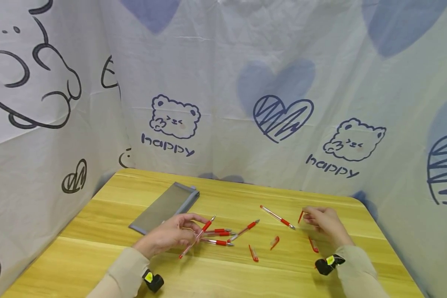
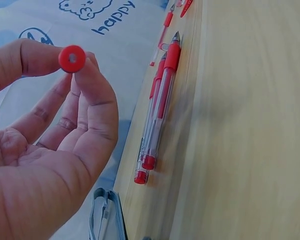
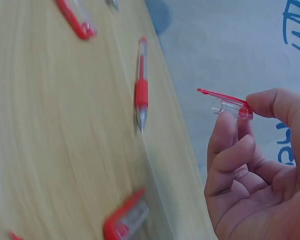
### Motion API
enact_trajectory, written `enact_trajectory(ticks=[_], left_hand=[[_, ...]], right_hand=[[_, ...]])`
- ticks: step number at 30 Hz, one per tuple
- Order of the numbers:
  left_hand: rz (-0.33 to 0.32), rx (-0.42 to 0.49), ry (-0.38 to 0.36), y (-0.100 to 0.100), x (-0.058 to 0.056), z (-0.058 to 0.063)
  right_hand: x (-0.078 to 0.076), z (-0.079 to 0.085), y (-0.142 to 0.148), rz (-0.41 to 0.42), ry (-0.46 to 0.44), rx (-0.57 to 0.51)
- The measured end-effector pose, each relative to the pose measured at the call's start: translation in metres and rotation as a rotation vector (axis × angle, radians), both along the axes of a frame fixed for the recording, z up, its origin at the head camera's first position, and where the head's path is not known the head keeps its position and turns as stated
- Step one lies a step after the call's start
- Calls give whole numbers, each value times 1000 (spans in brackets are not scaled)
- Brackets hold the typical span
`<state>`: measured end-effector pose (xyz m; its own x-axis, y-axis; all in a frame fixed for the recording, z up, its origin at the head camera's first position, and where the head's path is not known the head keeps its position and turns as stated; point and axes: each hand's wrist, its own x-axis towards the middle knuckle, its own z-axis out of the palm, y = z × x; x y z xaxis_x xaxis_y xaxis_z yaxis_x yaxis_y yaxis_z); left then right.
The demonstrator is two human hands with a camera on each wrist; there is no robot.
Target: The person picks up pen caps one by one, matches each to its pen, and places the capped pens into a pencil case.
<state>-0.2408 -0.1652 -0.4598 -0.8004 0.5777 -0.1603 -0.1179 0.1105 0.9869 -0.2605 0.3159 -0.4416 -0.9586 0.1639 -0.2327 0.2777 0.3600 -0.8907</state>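
My left hand point(image 1: 173, 234) pinches an uncapped red gel pen point(image 1: 198, 236) between thumb and fingers, its metal tip pointing up and away. In the left wrist view that pen shows only its round red end point(image 2: 72, 59). My right hand point(image 1: 325, 223) pinches a clear pen cap with a red clip point(image 3: 229, 104), held above the table. Several uncapped red pens point(image 1: 223, 243) lie in a loose pile beside the left hand. Another uncapped pen point(image 1: 277, 217) lies apart, left of the right hand. Loose caps point(image 1: 253, 253) lie between the hands, and one cap point(image 1: 313, 245) sits near the right wrist.
A grey zippered pouch point(image 1: 164, 207) lies flat on the wooden table point(image 1: 97, 236), behind the left hand. A printed white curtain point(image 1: 223, 165) hangs along the table's back and sides. Both wrists wear small black cameras point(image 1: 153, 281).
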Motion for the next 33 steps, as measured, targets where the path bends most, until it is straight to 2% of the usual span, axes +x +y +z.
enact_trajectory(ticks=[6, 12, 19, 33], left_hand=[[15, 4, 4, 3, 1, 2], [25, 11, 3, 5, 2, 5], [25, 13, 16, 6, 4, 7], [23, 13, 24, 8, 6, 5]], right_hand=[[2, 1, -13, -40, 2, -175], [7, 8, -26, -58, 5, -282], [10, 11, -40, -62, 19, -486], [12, 7, -66, -14, 28, -654]])
